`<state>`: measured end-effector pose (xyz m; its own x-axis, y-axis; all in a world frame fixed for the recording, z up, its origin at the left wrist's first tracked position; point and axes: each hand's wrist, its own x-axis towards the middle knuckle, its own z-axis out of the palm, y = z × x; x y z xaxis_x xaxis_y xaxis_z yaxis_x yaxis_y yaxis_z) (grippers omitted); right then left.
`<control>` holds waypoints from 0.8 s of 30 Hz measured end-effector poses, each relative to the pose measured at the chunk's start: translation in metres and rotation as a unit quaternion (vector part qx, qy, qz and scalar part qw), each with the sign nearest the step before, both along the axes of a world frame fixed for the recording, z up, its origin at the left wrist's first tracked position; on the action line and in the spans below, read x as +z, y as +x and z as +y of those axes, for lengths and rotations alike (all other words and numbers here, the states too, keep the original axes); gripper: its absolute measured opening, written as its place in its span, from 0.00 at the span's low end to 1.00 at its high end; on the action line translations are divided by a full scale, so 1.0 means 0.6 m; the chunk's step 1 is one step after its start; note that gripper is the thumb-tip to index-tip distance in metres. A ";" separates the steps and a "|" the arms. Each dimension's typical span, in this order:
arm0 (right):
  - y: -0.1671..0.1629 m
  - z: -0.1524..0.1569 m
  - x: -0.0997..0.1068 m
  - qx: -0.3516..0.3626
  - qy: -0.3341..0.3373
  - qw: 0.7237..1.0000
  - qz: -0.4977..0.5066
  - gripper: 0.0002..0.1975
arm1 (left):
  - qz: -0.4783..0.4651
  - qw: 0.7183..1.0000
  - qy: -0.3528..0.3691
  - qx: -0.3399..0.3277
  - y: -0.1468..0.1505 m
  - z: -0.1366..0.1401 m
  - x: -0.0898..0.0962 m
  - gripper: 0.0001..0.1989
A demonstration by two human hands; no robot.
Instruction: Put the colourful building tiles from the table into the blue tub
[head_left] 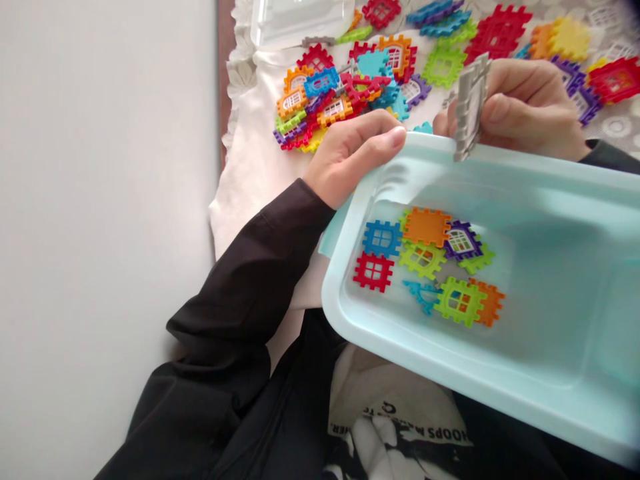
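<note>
My left hand (357,153) is closed over the far left rim of a pale blue plastic bin (545,267), thumb along the edge. A grey building panel (471,107) with notched edges is pinched in my right hand (527,110), held upright at the bin's far rim. On the bin's floor lie several panels: a blue window panel (382,238), a red one (373,272), an orange one (427,227), a purple one with a white window (463,240) and a lime green one (460,301) overlapping another orange panel (493,303).
Beyond the bin, a heap of mixed coloured panels (335,93) lies on a cream cloth (250,173). More panels, among them a large red one (500,32), spread toward the upper right. A clear plastic lid or tray (303,20) sits at the top. A white surface (100,200) fills the left.
</note>
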<state>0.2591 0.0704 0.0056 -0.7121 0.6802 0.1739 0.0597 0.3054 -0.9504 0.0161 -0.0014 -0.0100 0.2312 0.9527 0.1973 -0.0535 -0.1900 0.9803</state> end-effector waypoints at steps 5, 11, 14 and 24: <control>-0.005 0.005 -0.005 -0.009 -0.026 0.998 0.051 0.15 | -0.011 1.000 0.014 -0.013 -0.001 0.000 -0.002 0.17; 0.002 0.009 0.001 0.020 -0.049 0.999 0.010 0.04 | -0.040 0.998 0.043 -0.026 -0.002 0.007 -0.012 0.15; 0.003 0.007 0.003 0.052 -0.048 0.997 0.000 0.08 | -0.029 0.999 0.037 -0.020 -0.002 0.006 -0.013 0.16; -0.019 0.033 -0.041 0.035 0.251 0.946 -0.200 0.14 | -0.061 0.996 0.049 -0.032 0.001 0.008 -0.011 0.16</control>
<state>0.2474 0.0900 -0.0187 -0.8301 0.5312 0.1696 0.3464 0.7295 -0.5897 0.0170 0.0036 -0.0164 0.2597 0.9114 0.3193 -0.1868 -0.2769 0.9426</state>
